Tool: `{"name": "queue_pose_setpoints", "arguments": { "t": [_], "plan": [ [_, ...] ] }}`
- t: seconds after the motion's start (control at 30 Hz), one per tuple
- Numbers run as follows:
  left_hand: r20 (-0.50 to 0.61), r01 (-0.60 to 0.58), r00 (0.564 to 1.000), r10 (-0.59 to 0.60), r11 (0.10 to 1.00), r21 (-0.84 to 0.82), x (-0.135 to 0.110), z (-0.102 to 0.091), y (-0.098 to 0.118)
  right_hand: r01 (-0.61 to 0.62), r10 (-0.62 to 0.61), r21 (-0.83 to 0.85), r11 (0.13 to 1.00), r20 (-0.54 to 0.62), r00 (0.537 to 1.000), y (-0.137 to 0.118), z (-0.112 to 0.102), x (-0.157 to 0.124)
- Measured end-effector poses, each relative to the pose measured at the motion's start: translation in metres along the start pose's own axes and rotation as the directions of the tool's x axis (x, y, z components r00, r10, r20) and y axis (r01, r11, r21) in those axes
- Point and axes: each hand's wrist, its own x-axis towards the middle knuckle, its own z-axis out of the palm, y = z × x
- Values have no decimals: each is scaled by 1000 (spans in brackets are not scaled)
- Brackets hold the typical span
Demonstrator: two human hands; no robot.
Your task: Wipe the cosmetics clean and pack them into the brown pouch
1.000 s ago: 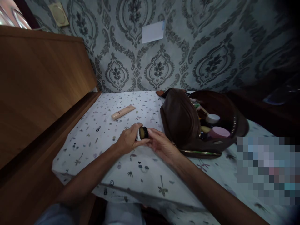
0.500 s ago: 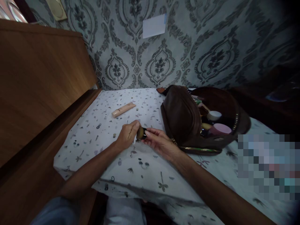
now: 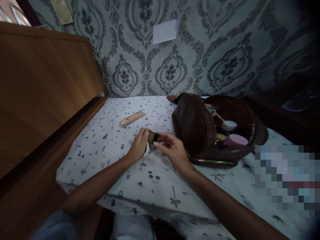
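Both my hands meet over the printed white cloth (image 3: 112, 166) on a small round jar (image 3: 152, 137) with a black band and a tan face. My left hand (image 3: 138, 146) pinches the jar from the left, with a bit of white something under its fingers. My right hand (image 3: 170, 148) grips the jar's black side from the right. An open brown cosmetic bag (image 3: 195, 130) lies just to the right of my right hand.
A beige tube (image 3: 132, 118) lies on the cloth beyond my hands. Inside the bag are a pink-lidded jar (image 3: 236, 140) and a white-lidded jar (image 3: 228, 125). A wooden headboard (image 3: 45, 90) rises on the left. Patterned wallpaper (image 3: 195, 50) closes the back.
The jar has turned between my fingers, from its tan face looking up to lying more on its side. Both hands stayed on it, shifting slightly up the cloth.
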Motion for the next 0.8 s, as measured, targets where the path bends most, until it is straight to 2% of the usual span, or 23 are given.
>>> {"name": "queue_pose_setpoints", "arguments": {
  "t": [0.1,0.2,0.3,0.4,0.43,0.5,0.6,0.67,0.73,0.8],
  "plan": [
    [-8,8,1000,-8,1000,14,-2,2,-2,124,-142,-216,968,-67,988,0,-2,0],
    [-14,10,1000,-9,997,75,-3,1,0,219,-264,-391,894,-63,962,0,-1,-2],
    [-9,-29,999,31,979,202,-4,-3,6,287,-326,-518,806,16,945,-1,1,-6],
    [29,-128,992,125,955,267,-1,-6,11,314,-274,-551,773,156,949,-5,3,-10],
    [48,-133,991,125,962,239,1,-6,11,299,-231,-535,790,191,954,-6,3,-10],
    [95,-25,995,18,997,78,4,-7,11,219,-125,-457,862,227,966,-9,3,-11],
    [192,204,966,-171,966,-162,8,-9,11,-12,74,-223,975,274,959,-12,3,-11],
    [239,260,949,-204,937,-234,9,-9,10,-172,180,-51,984,310,933,-11,4,-11],
    [298,346,920,-254,884,-315,8,-8,7,-242,207,83,967,300,931,-10,4,-9],
    [338,455,880,-334,798,-396,7,-5,4,-215,172,142,966,266,949,-10,5,-8]
  ]
}}
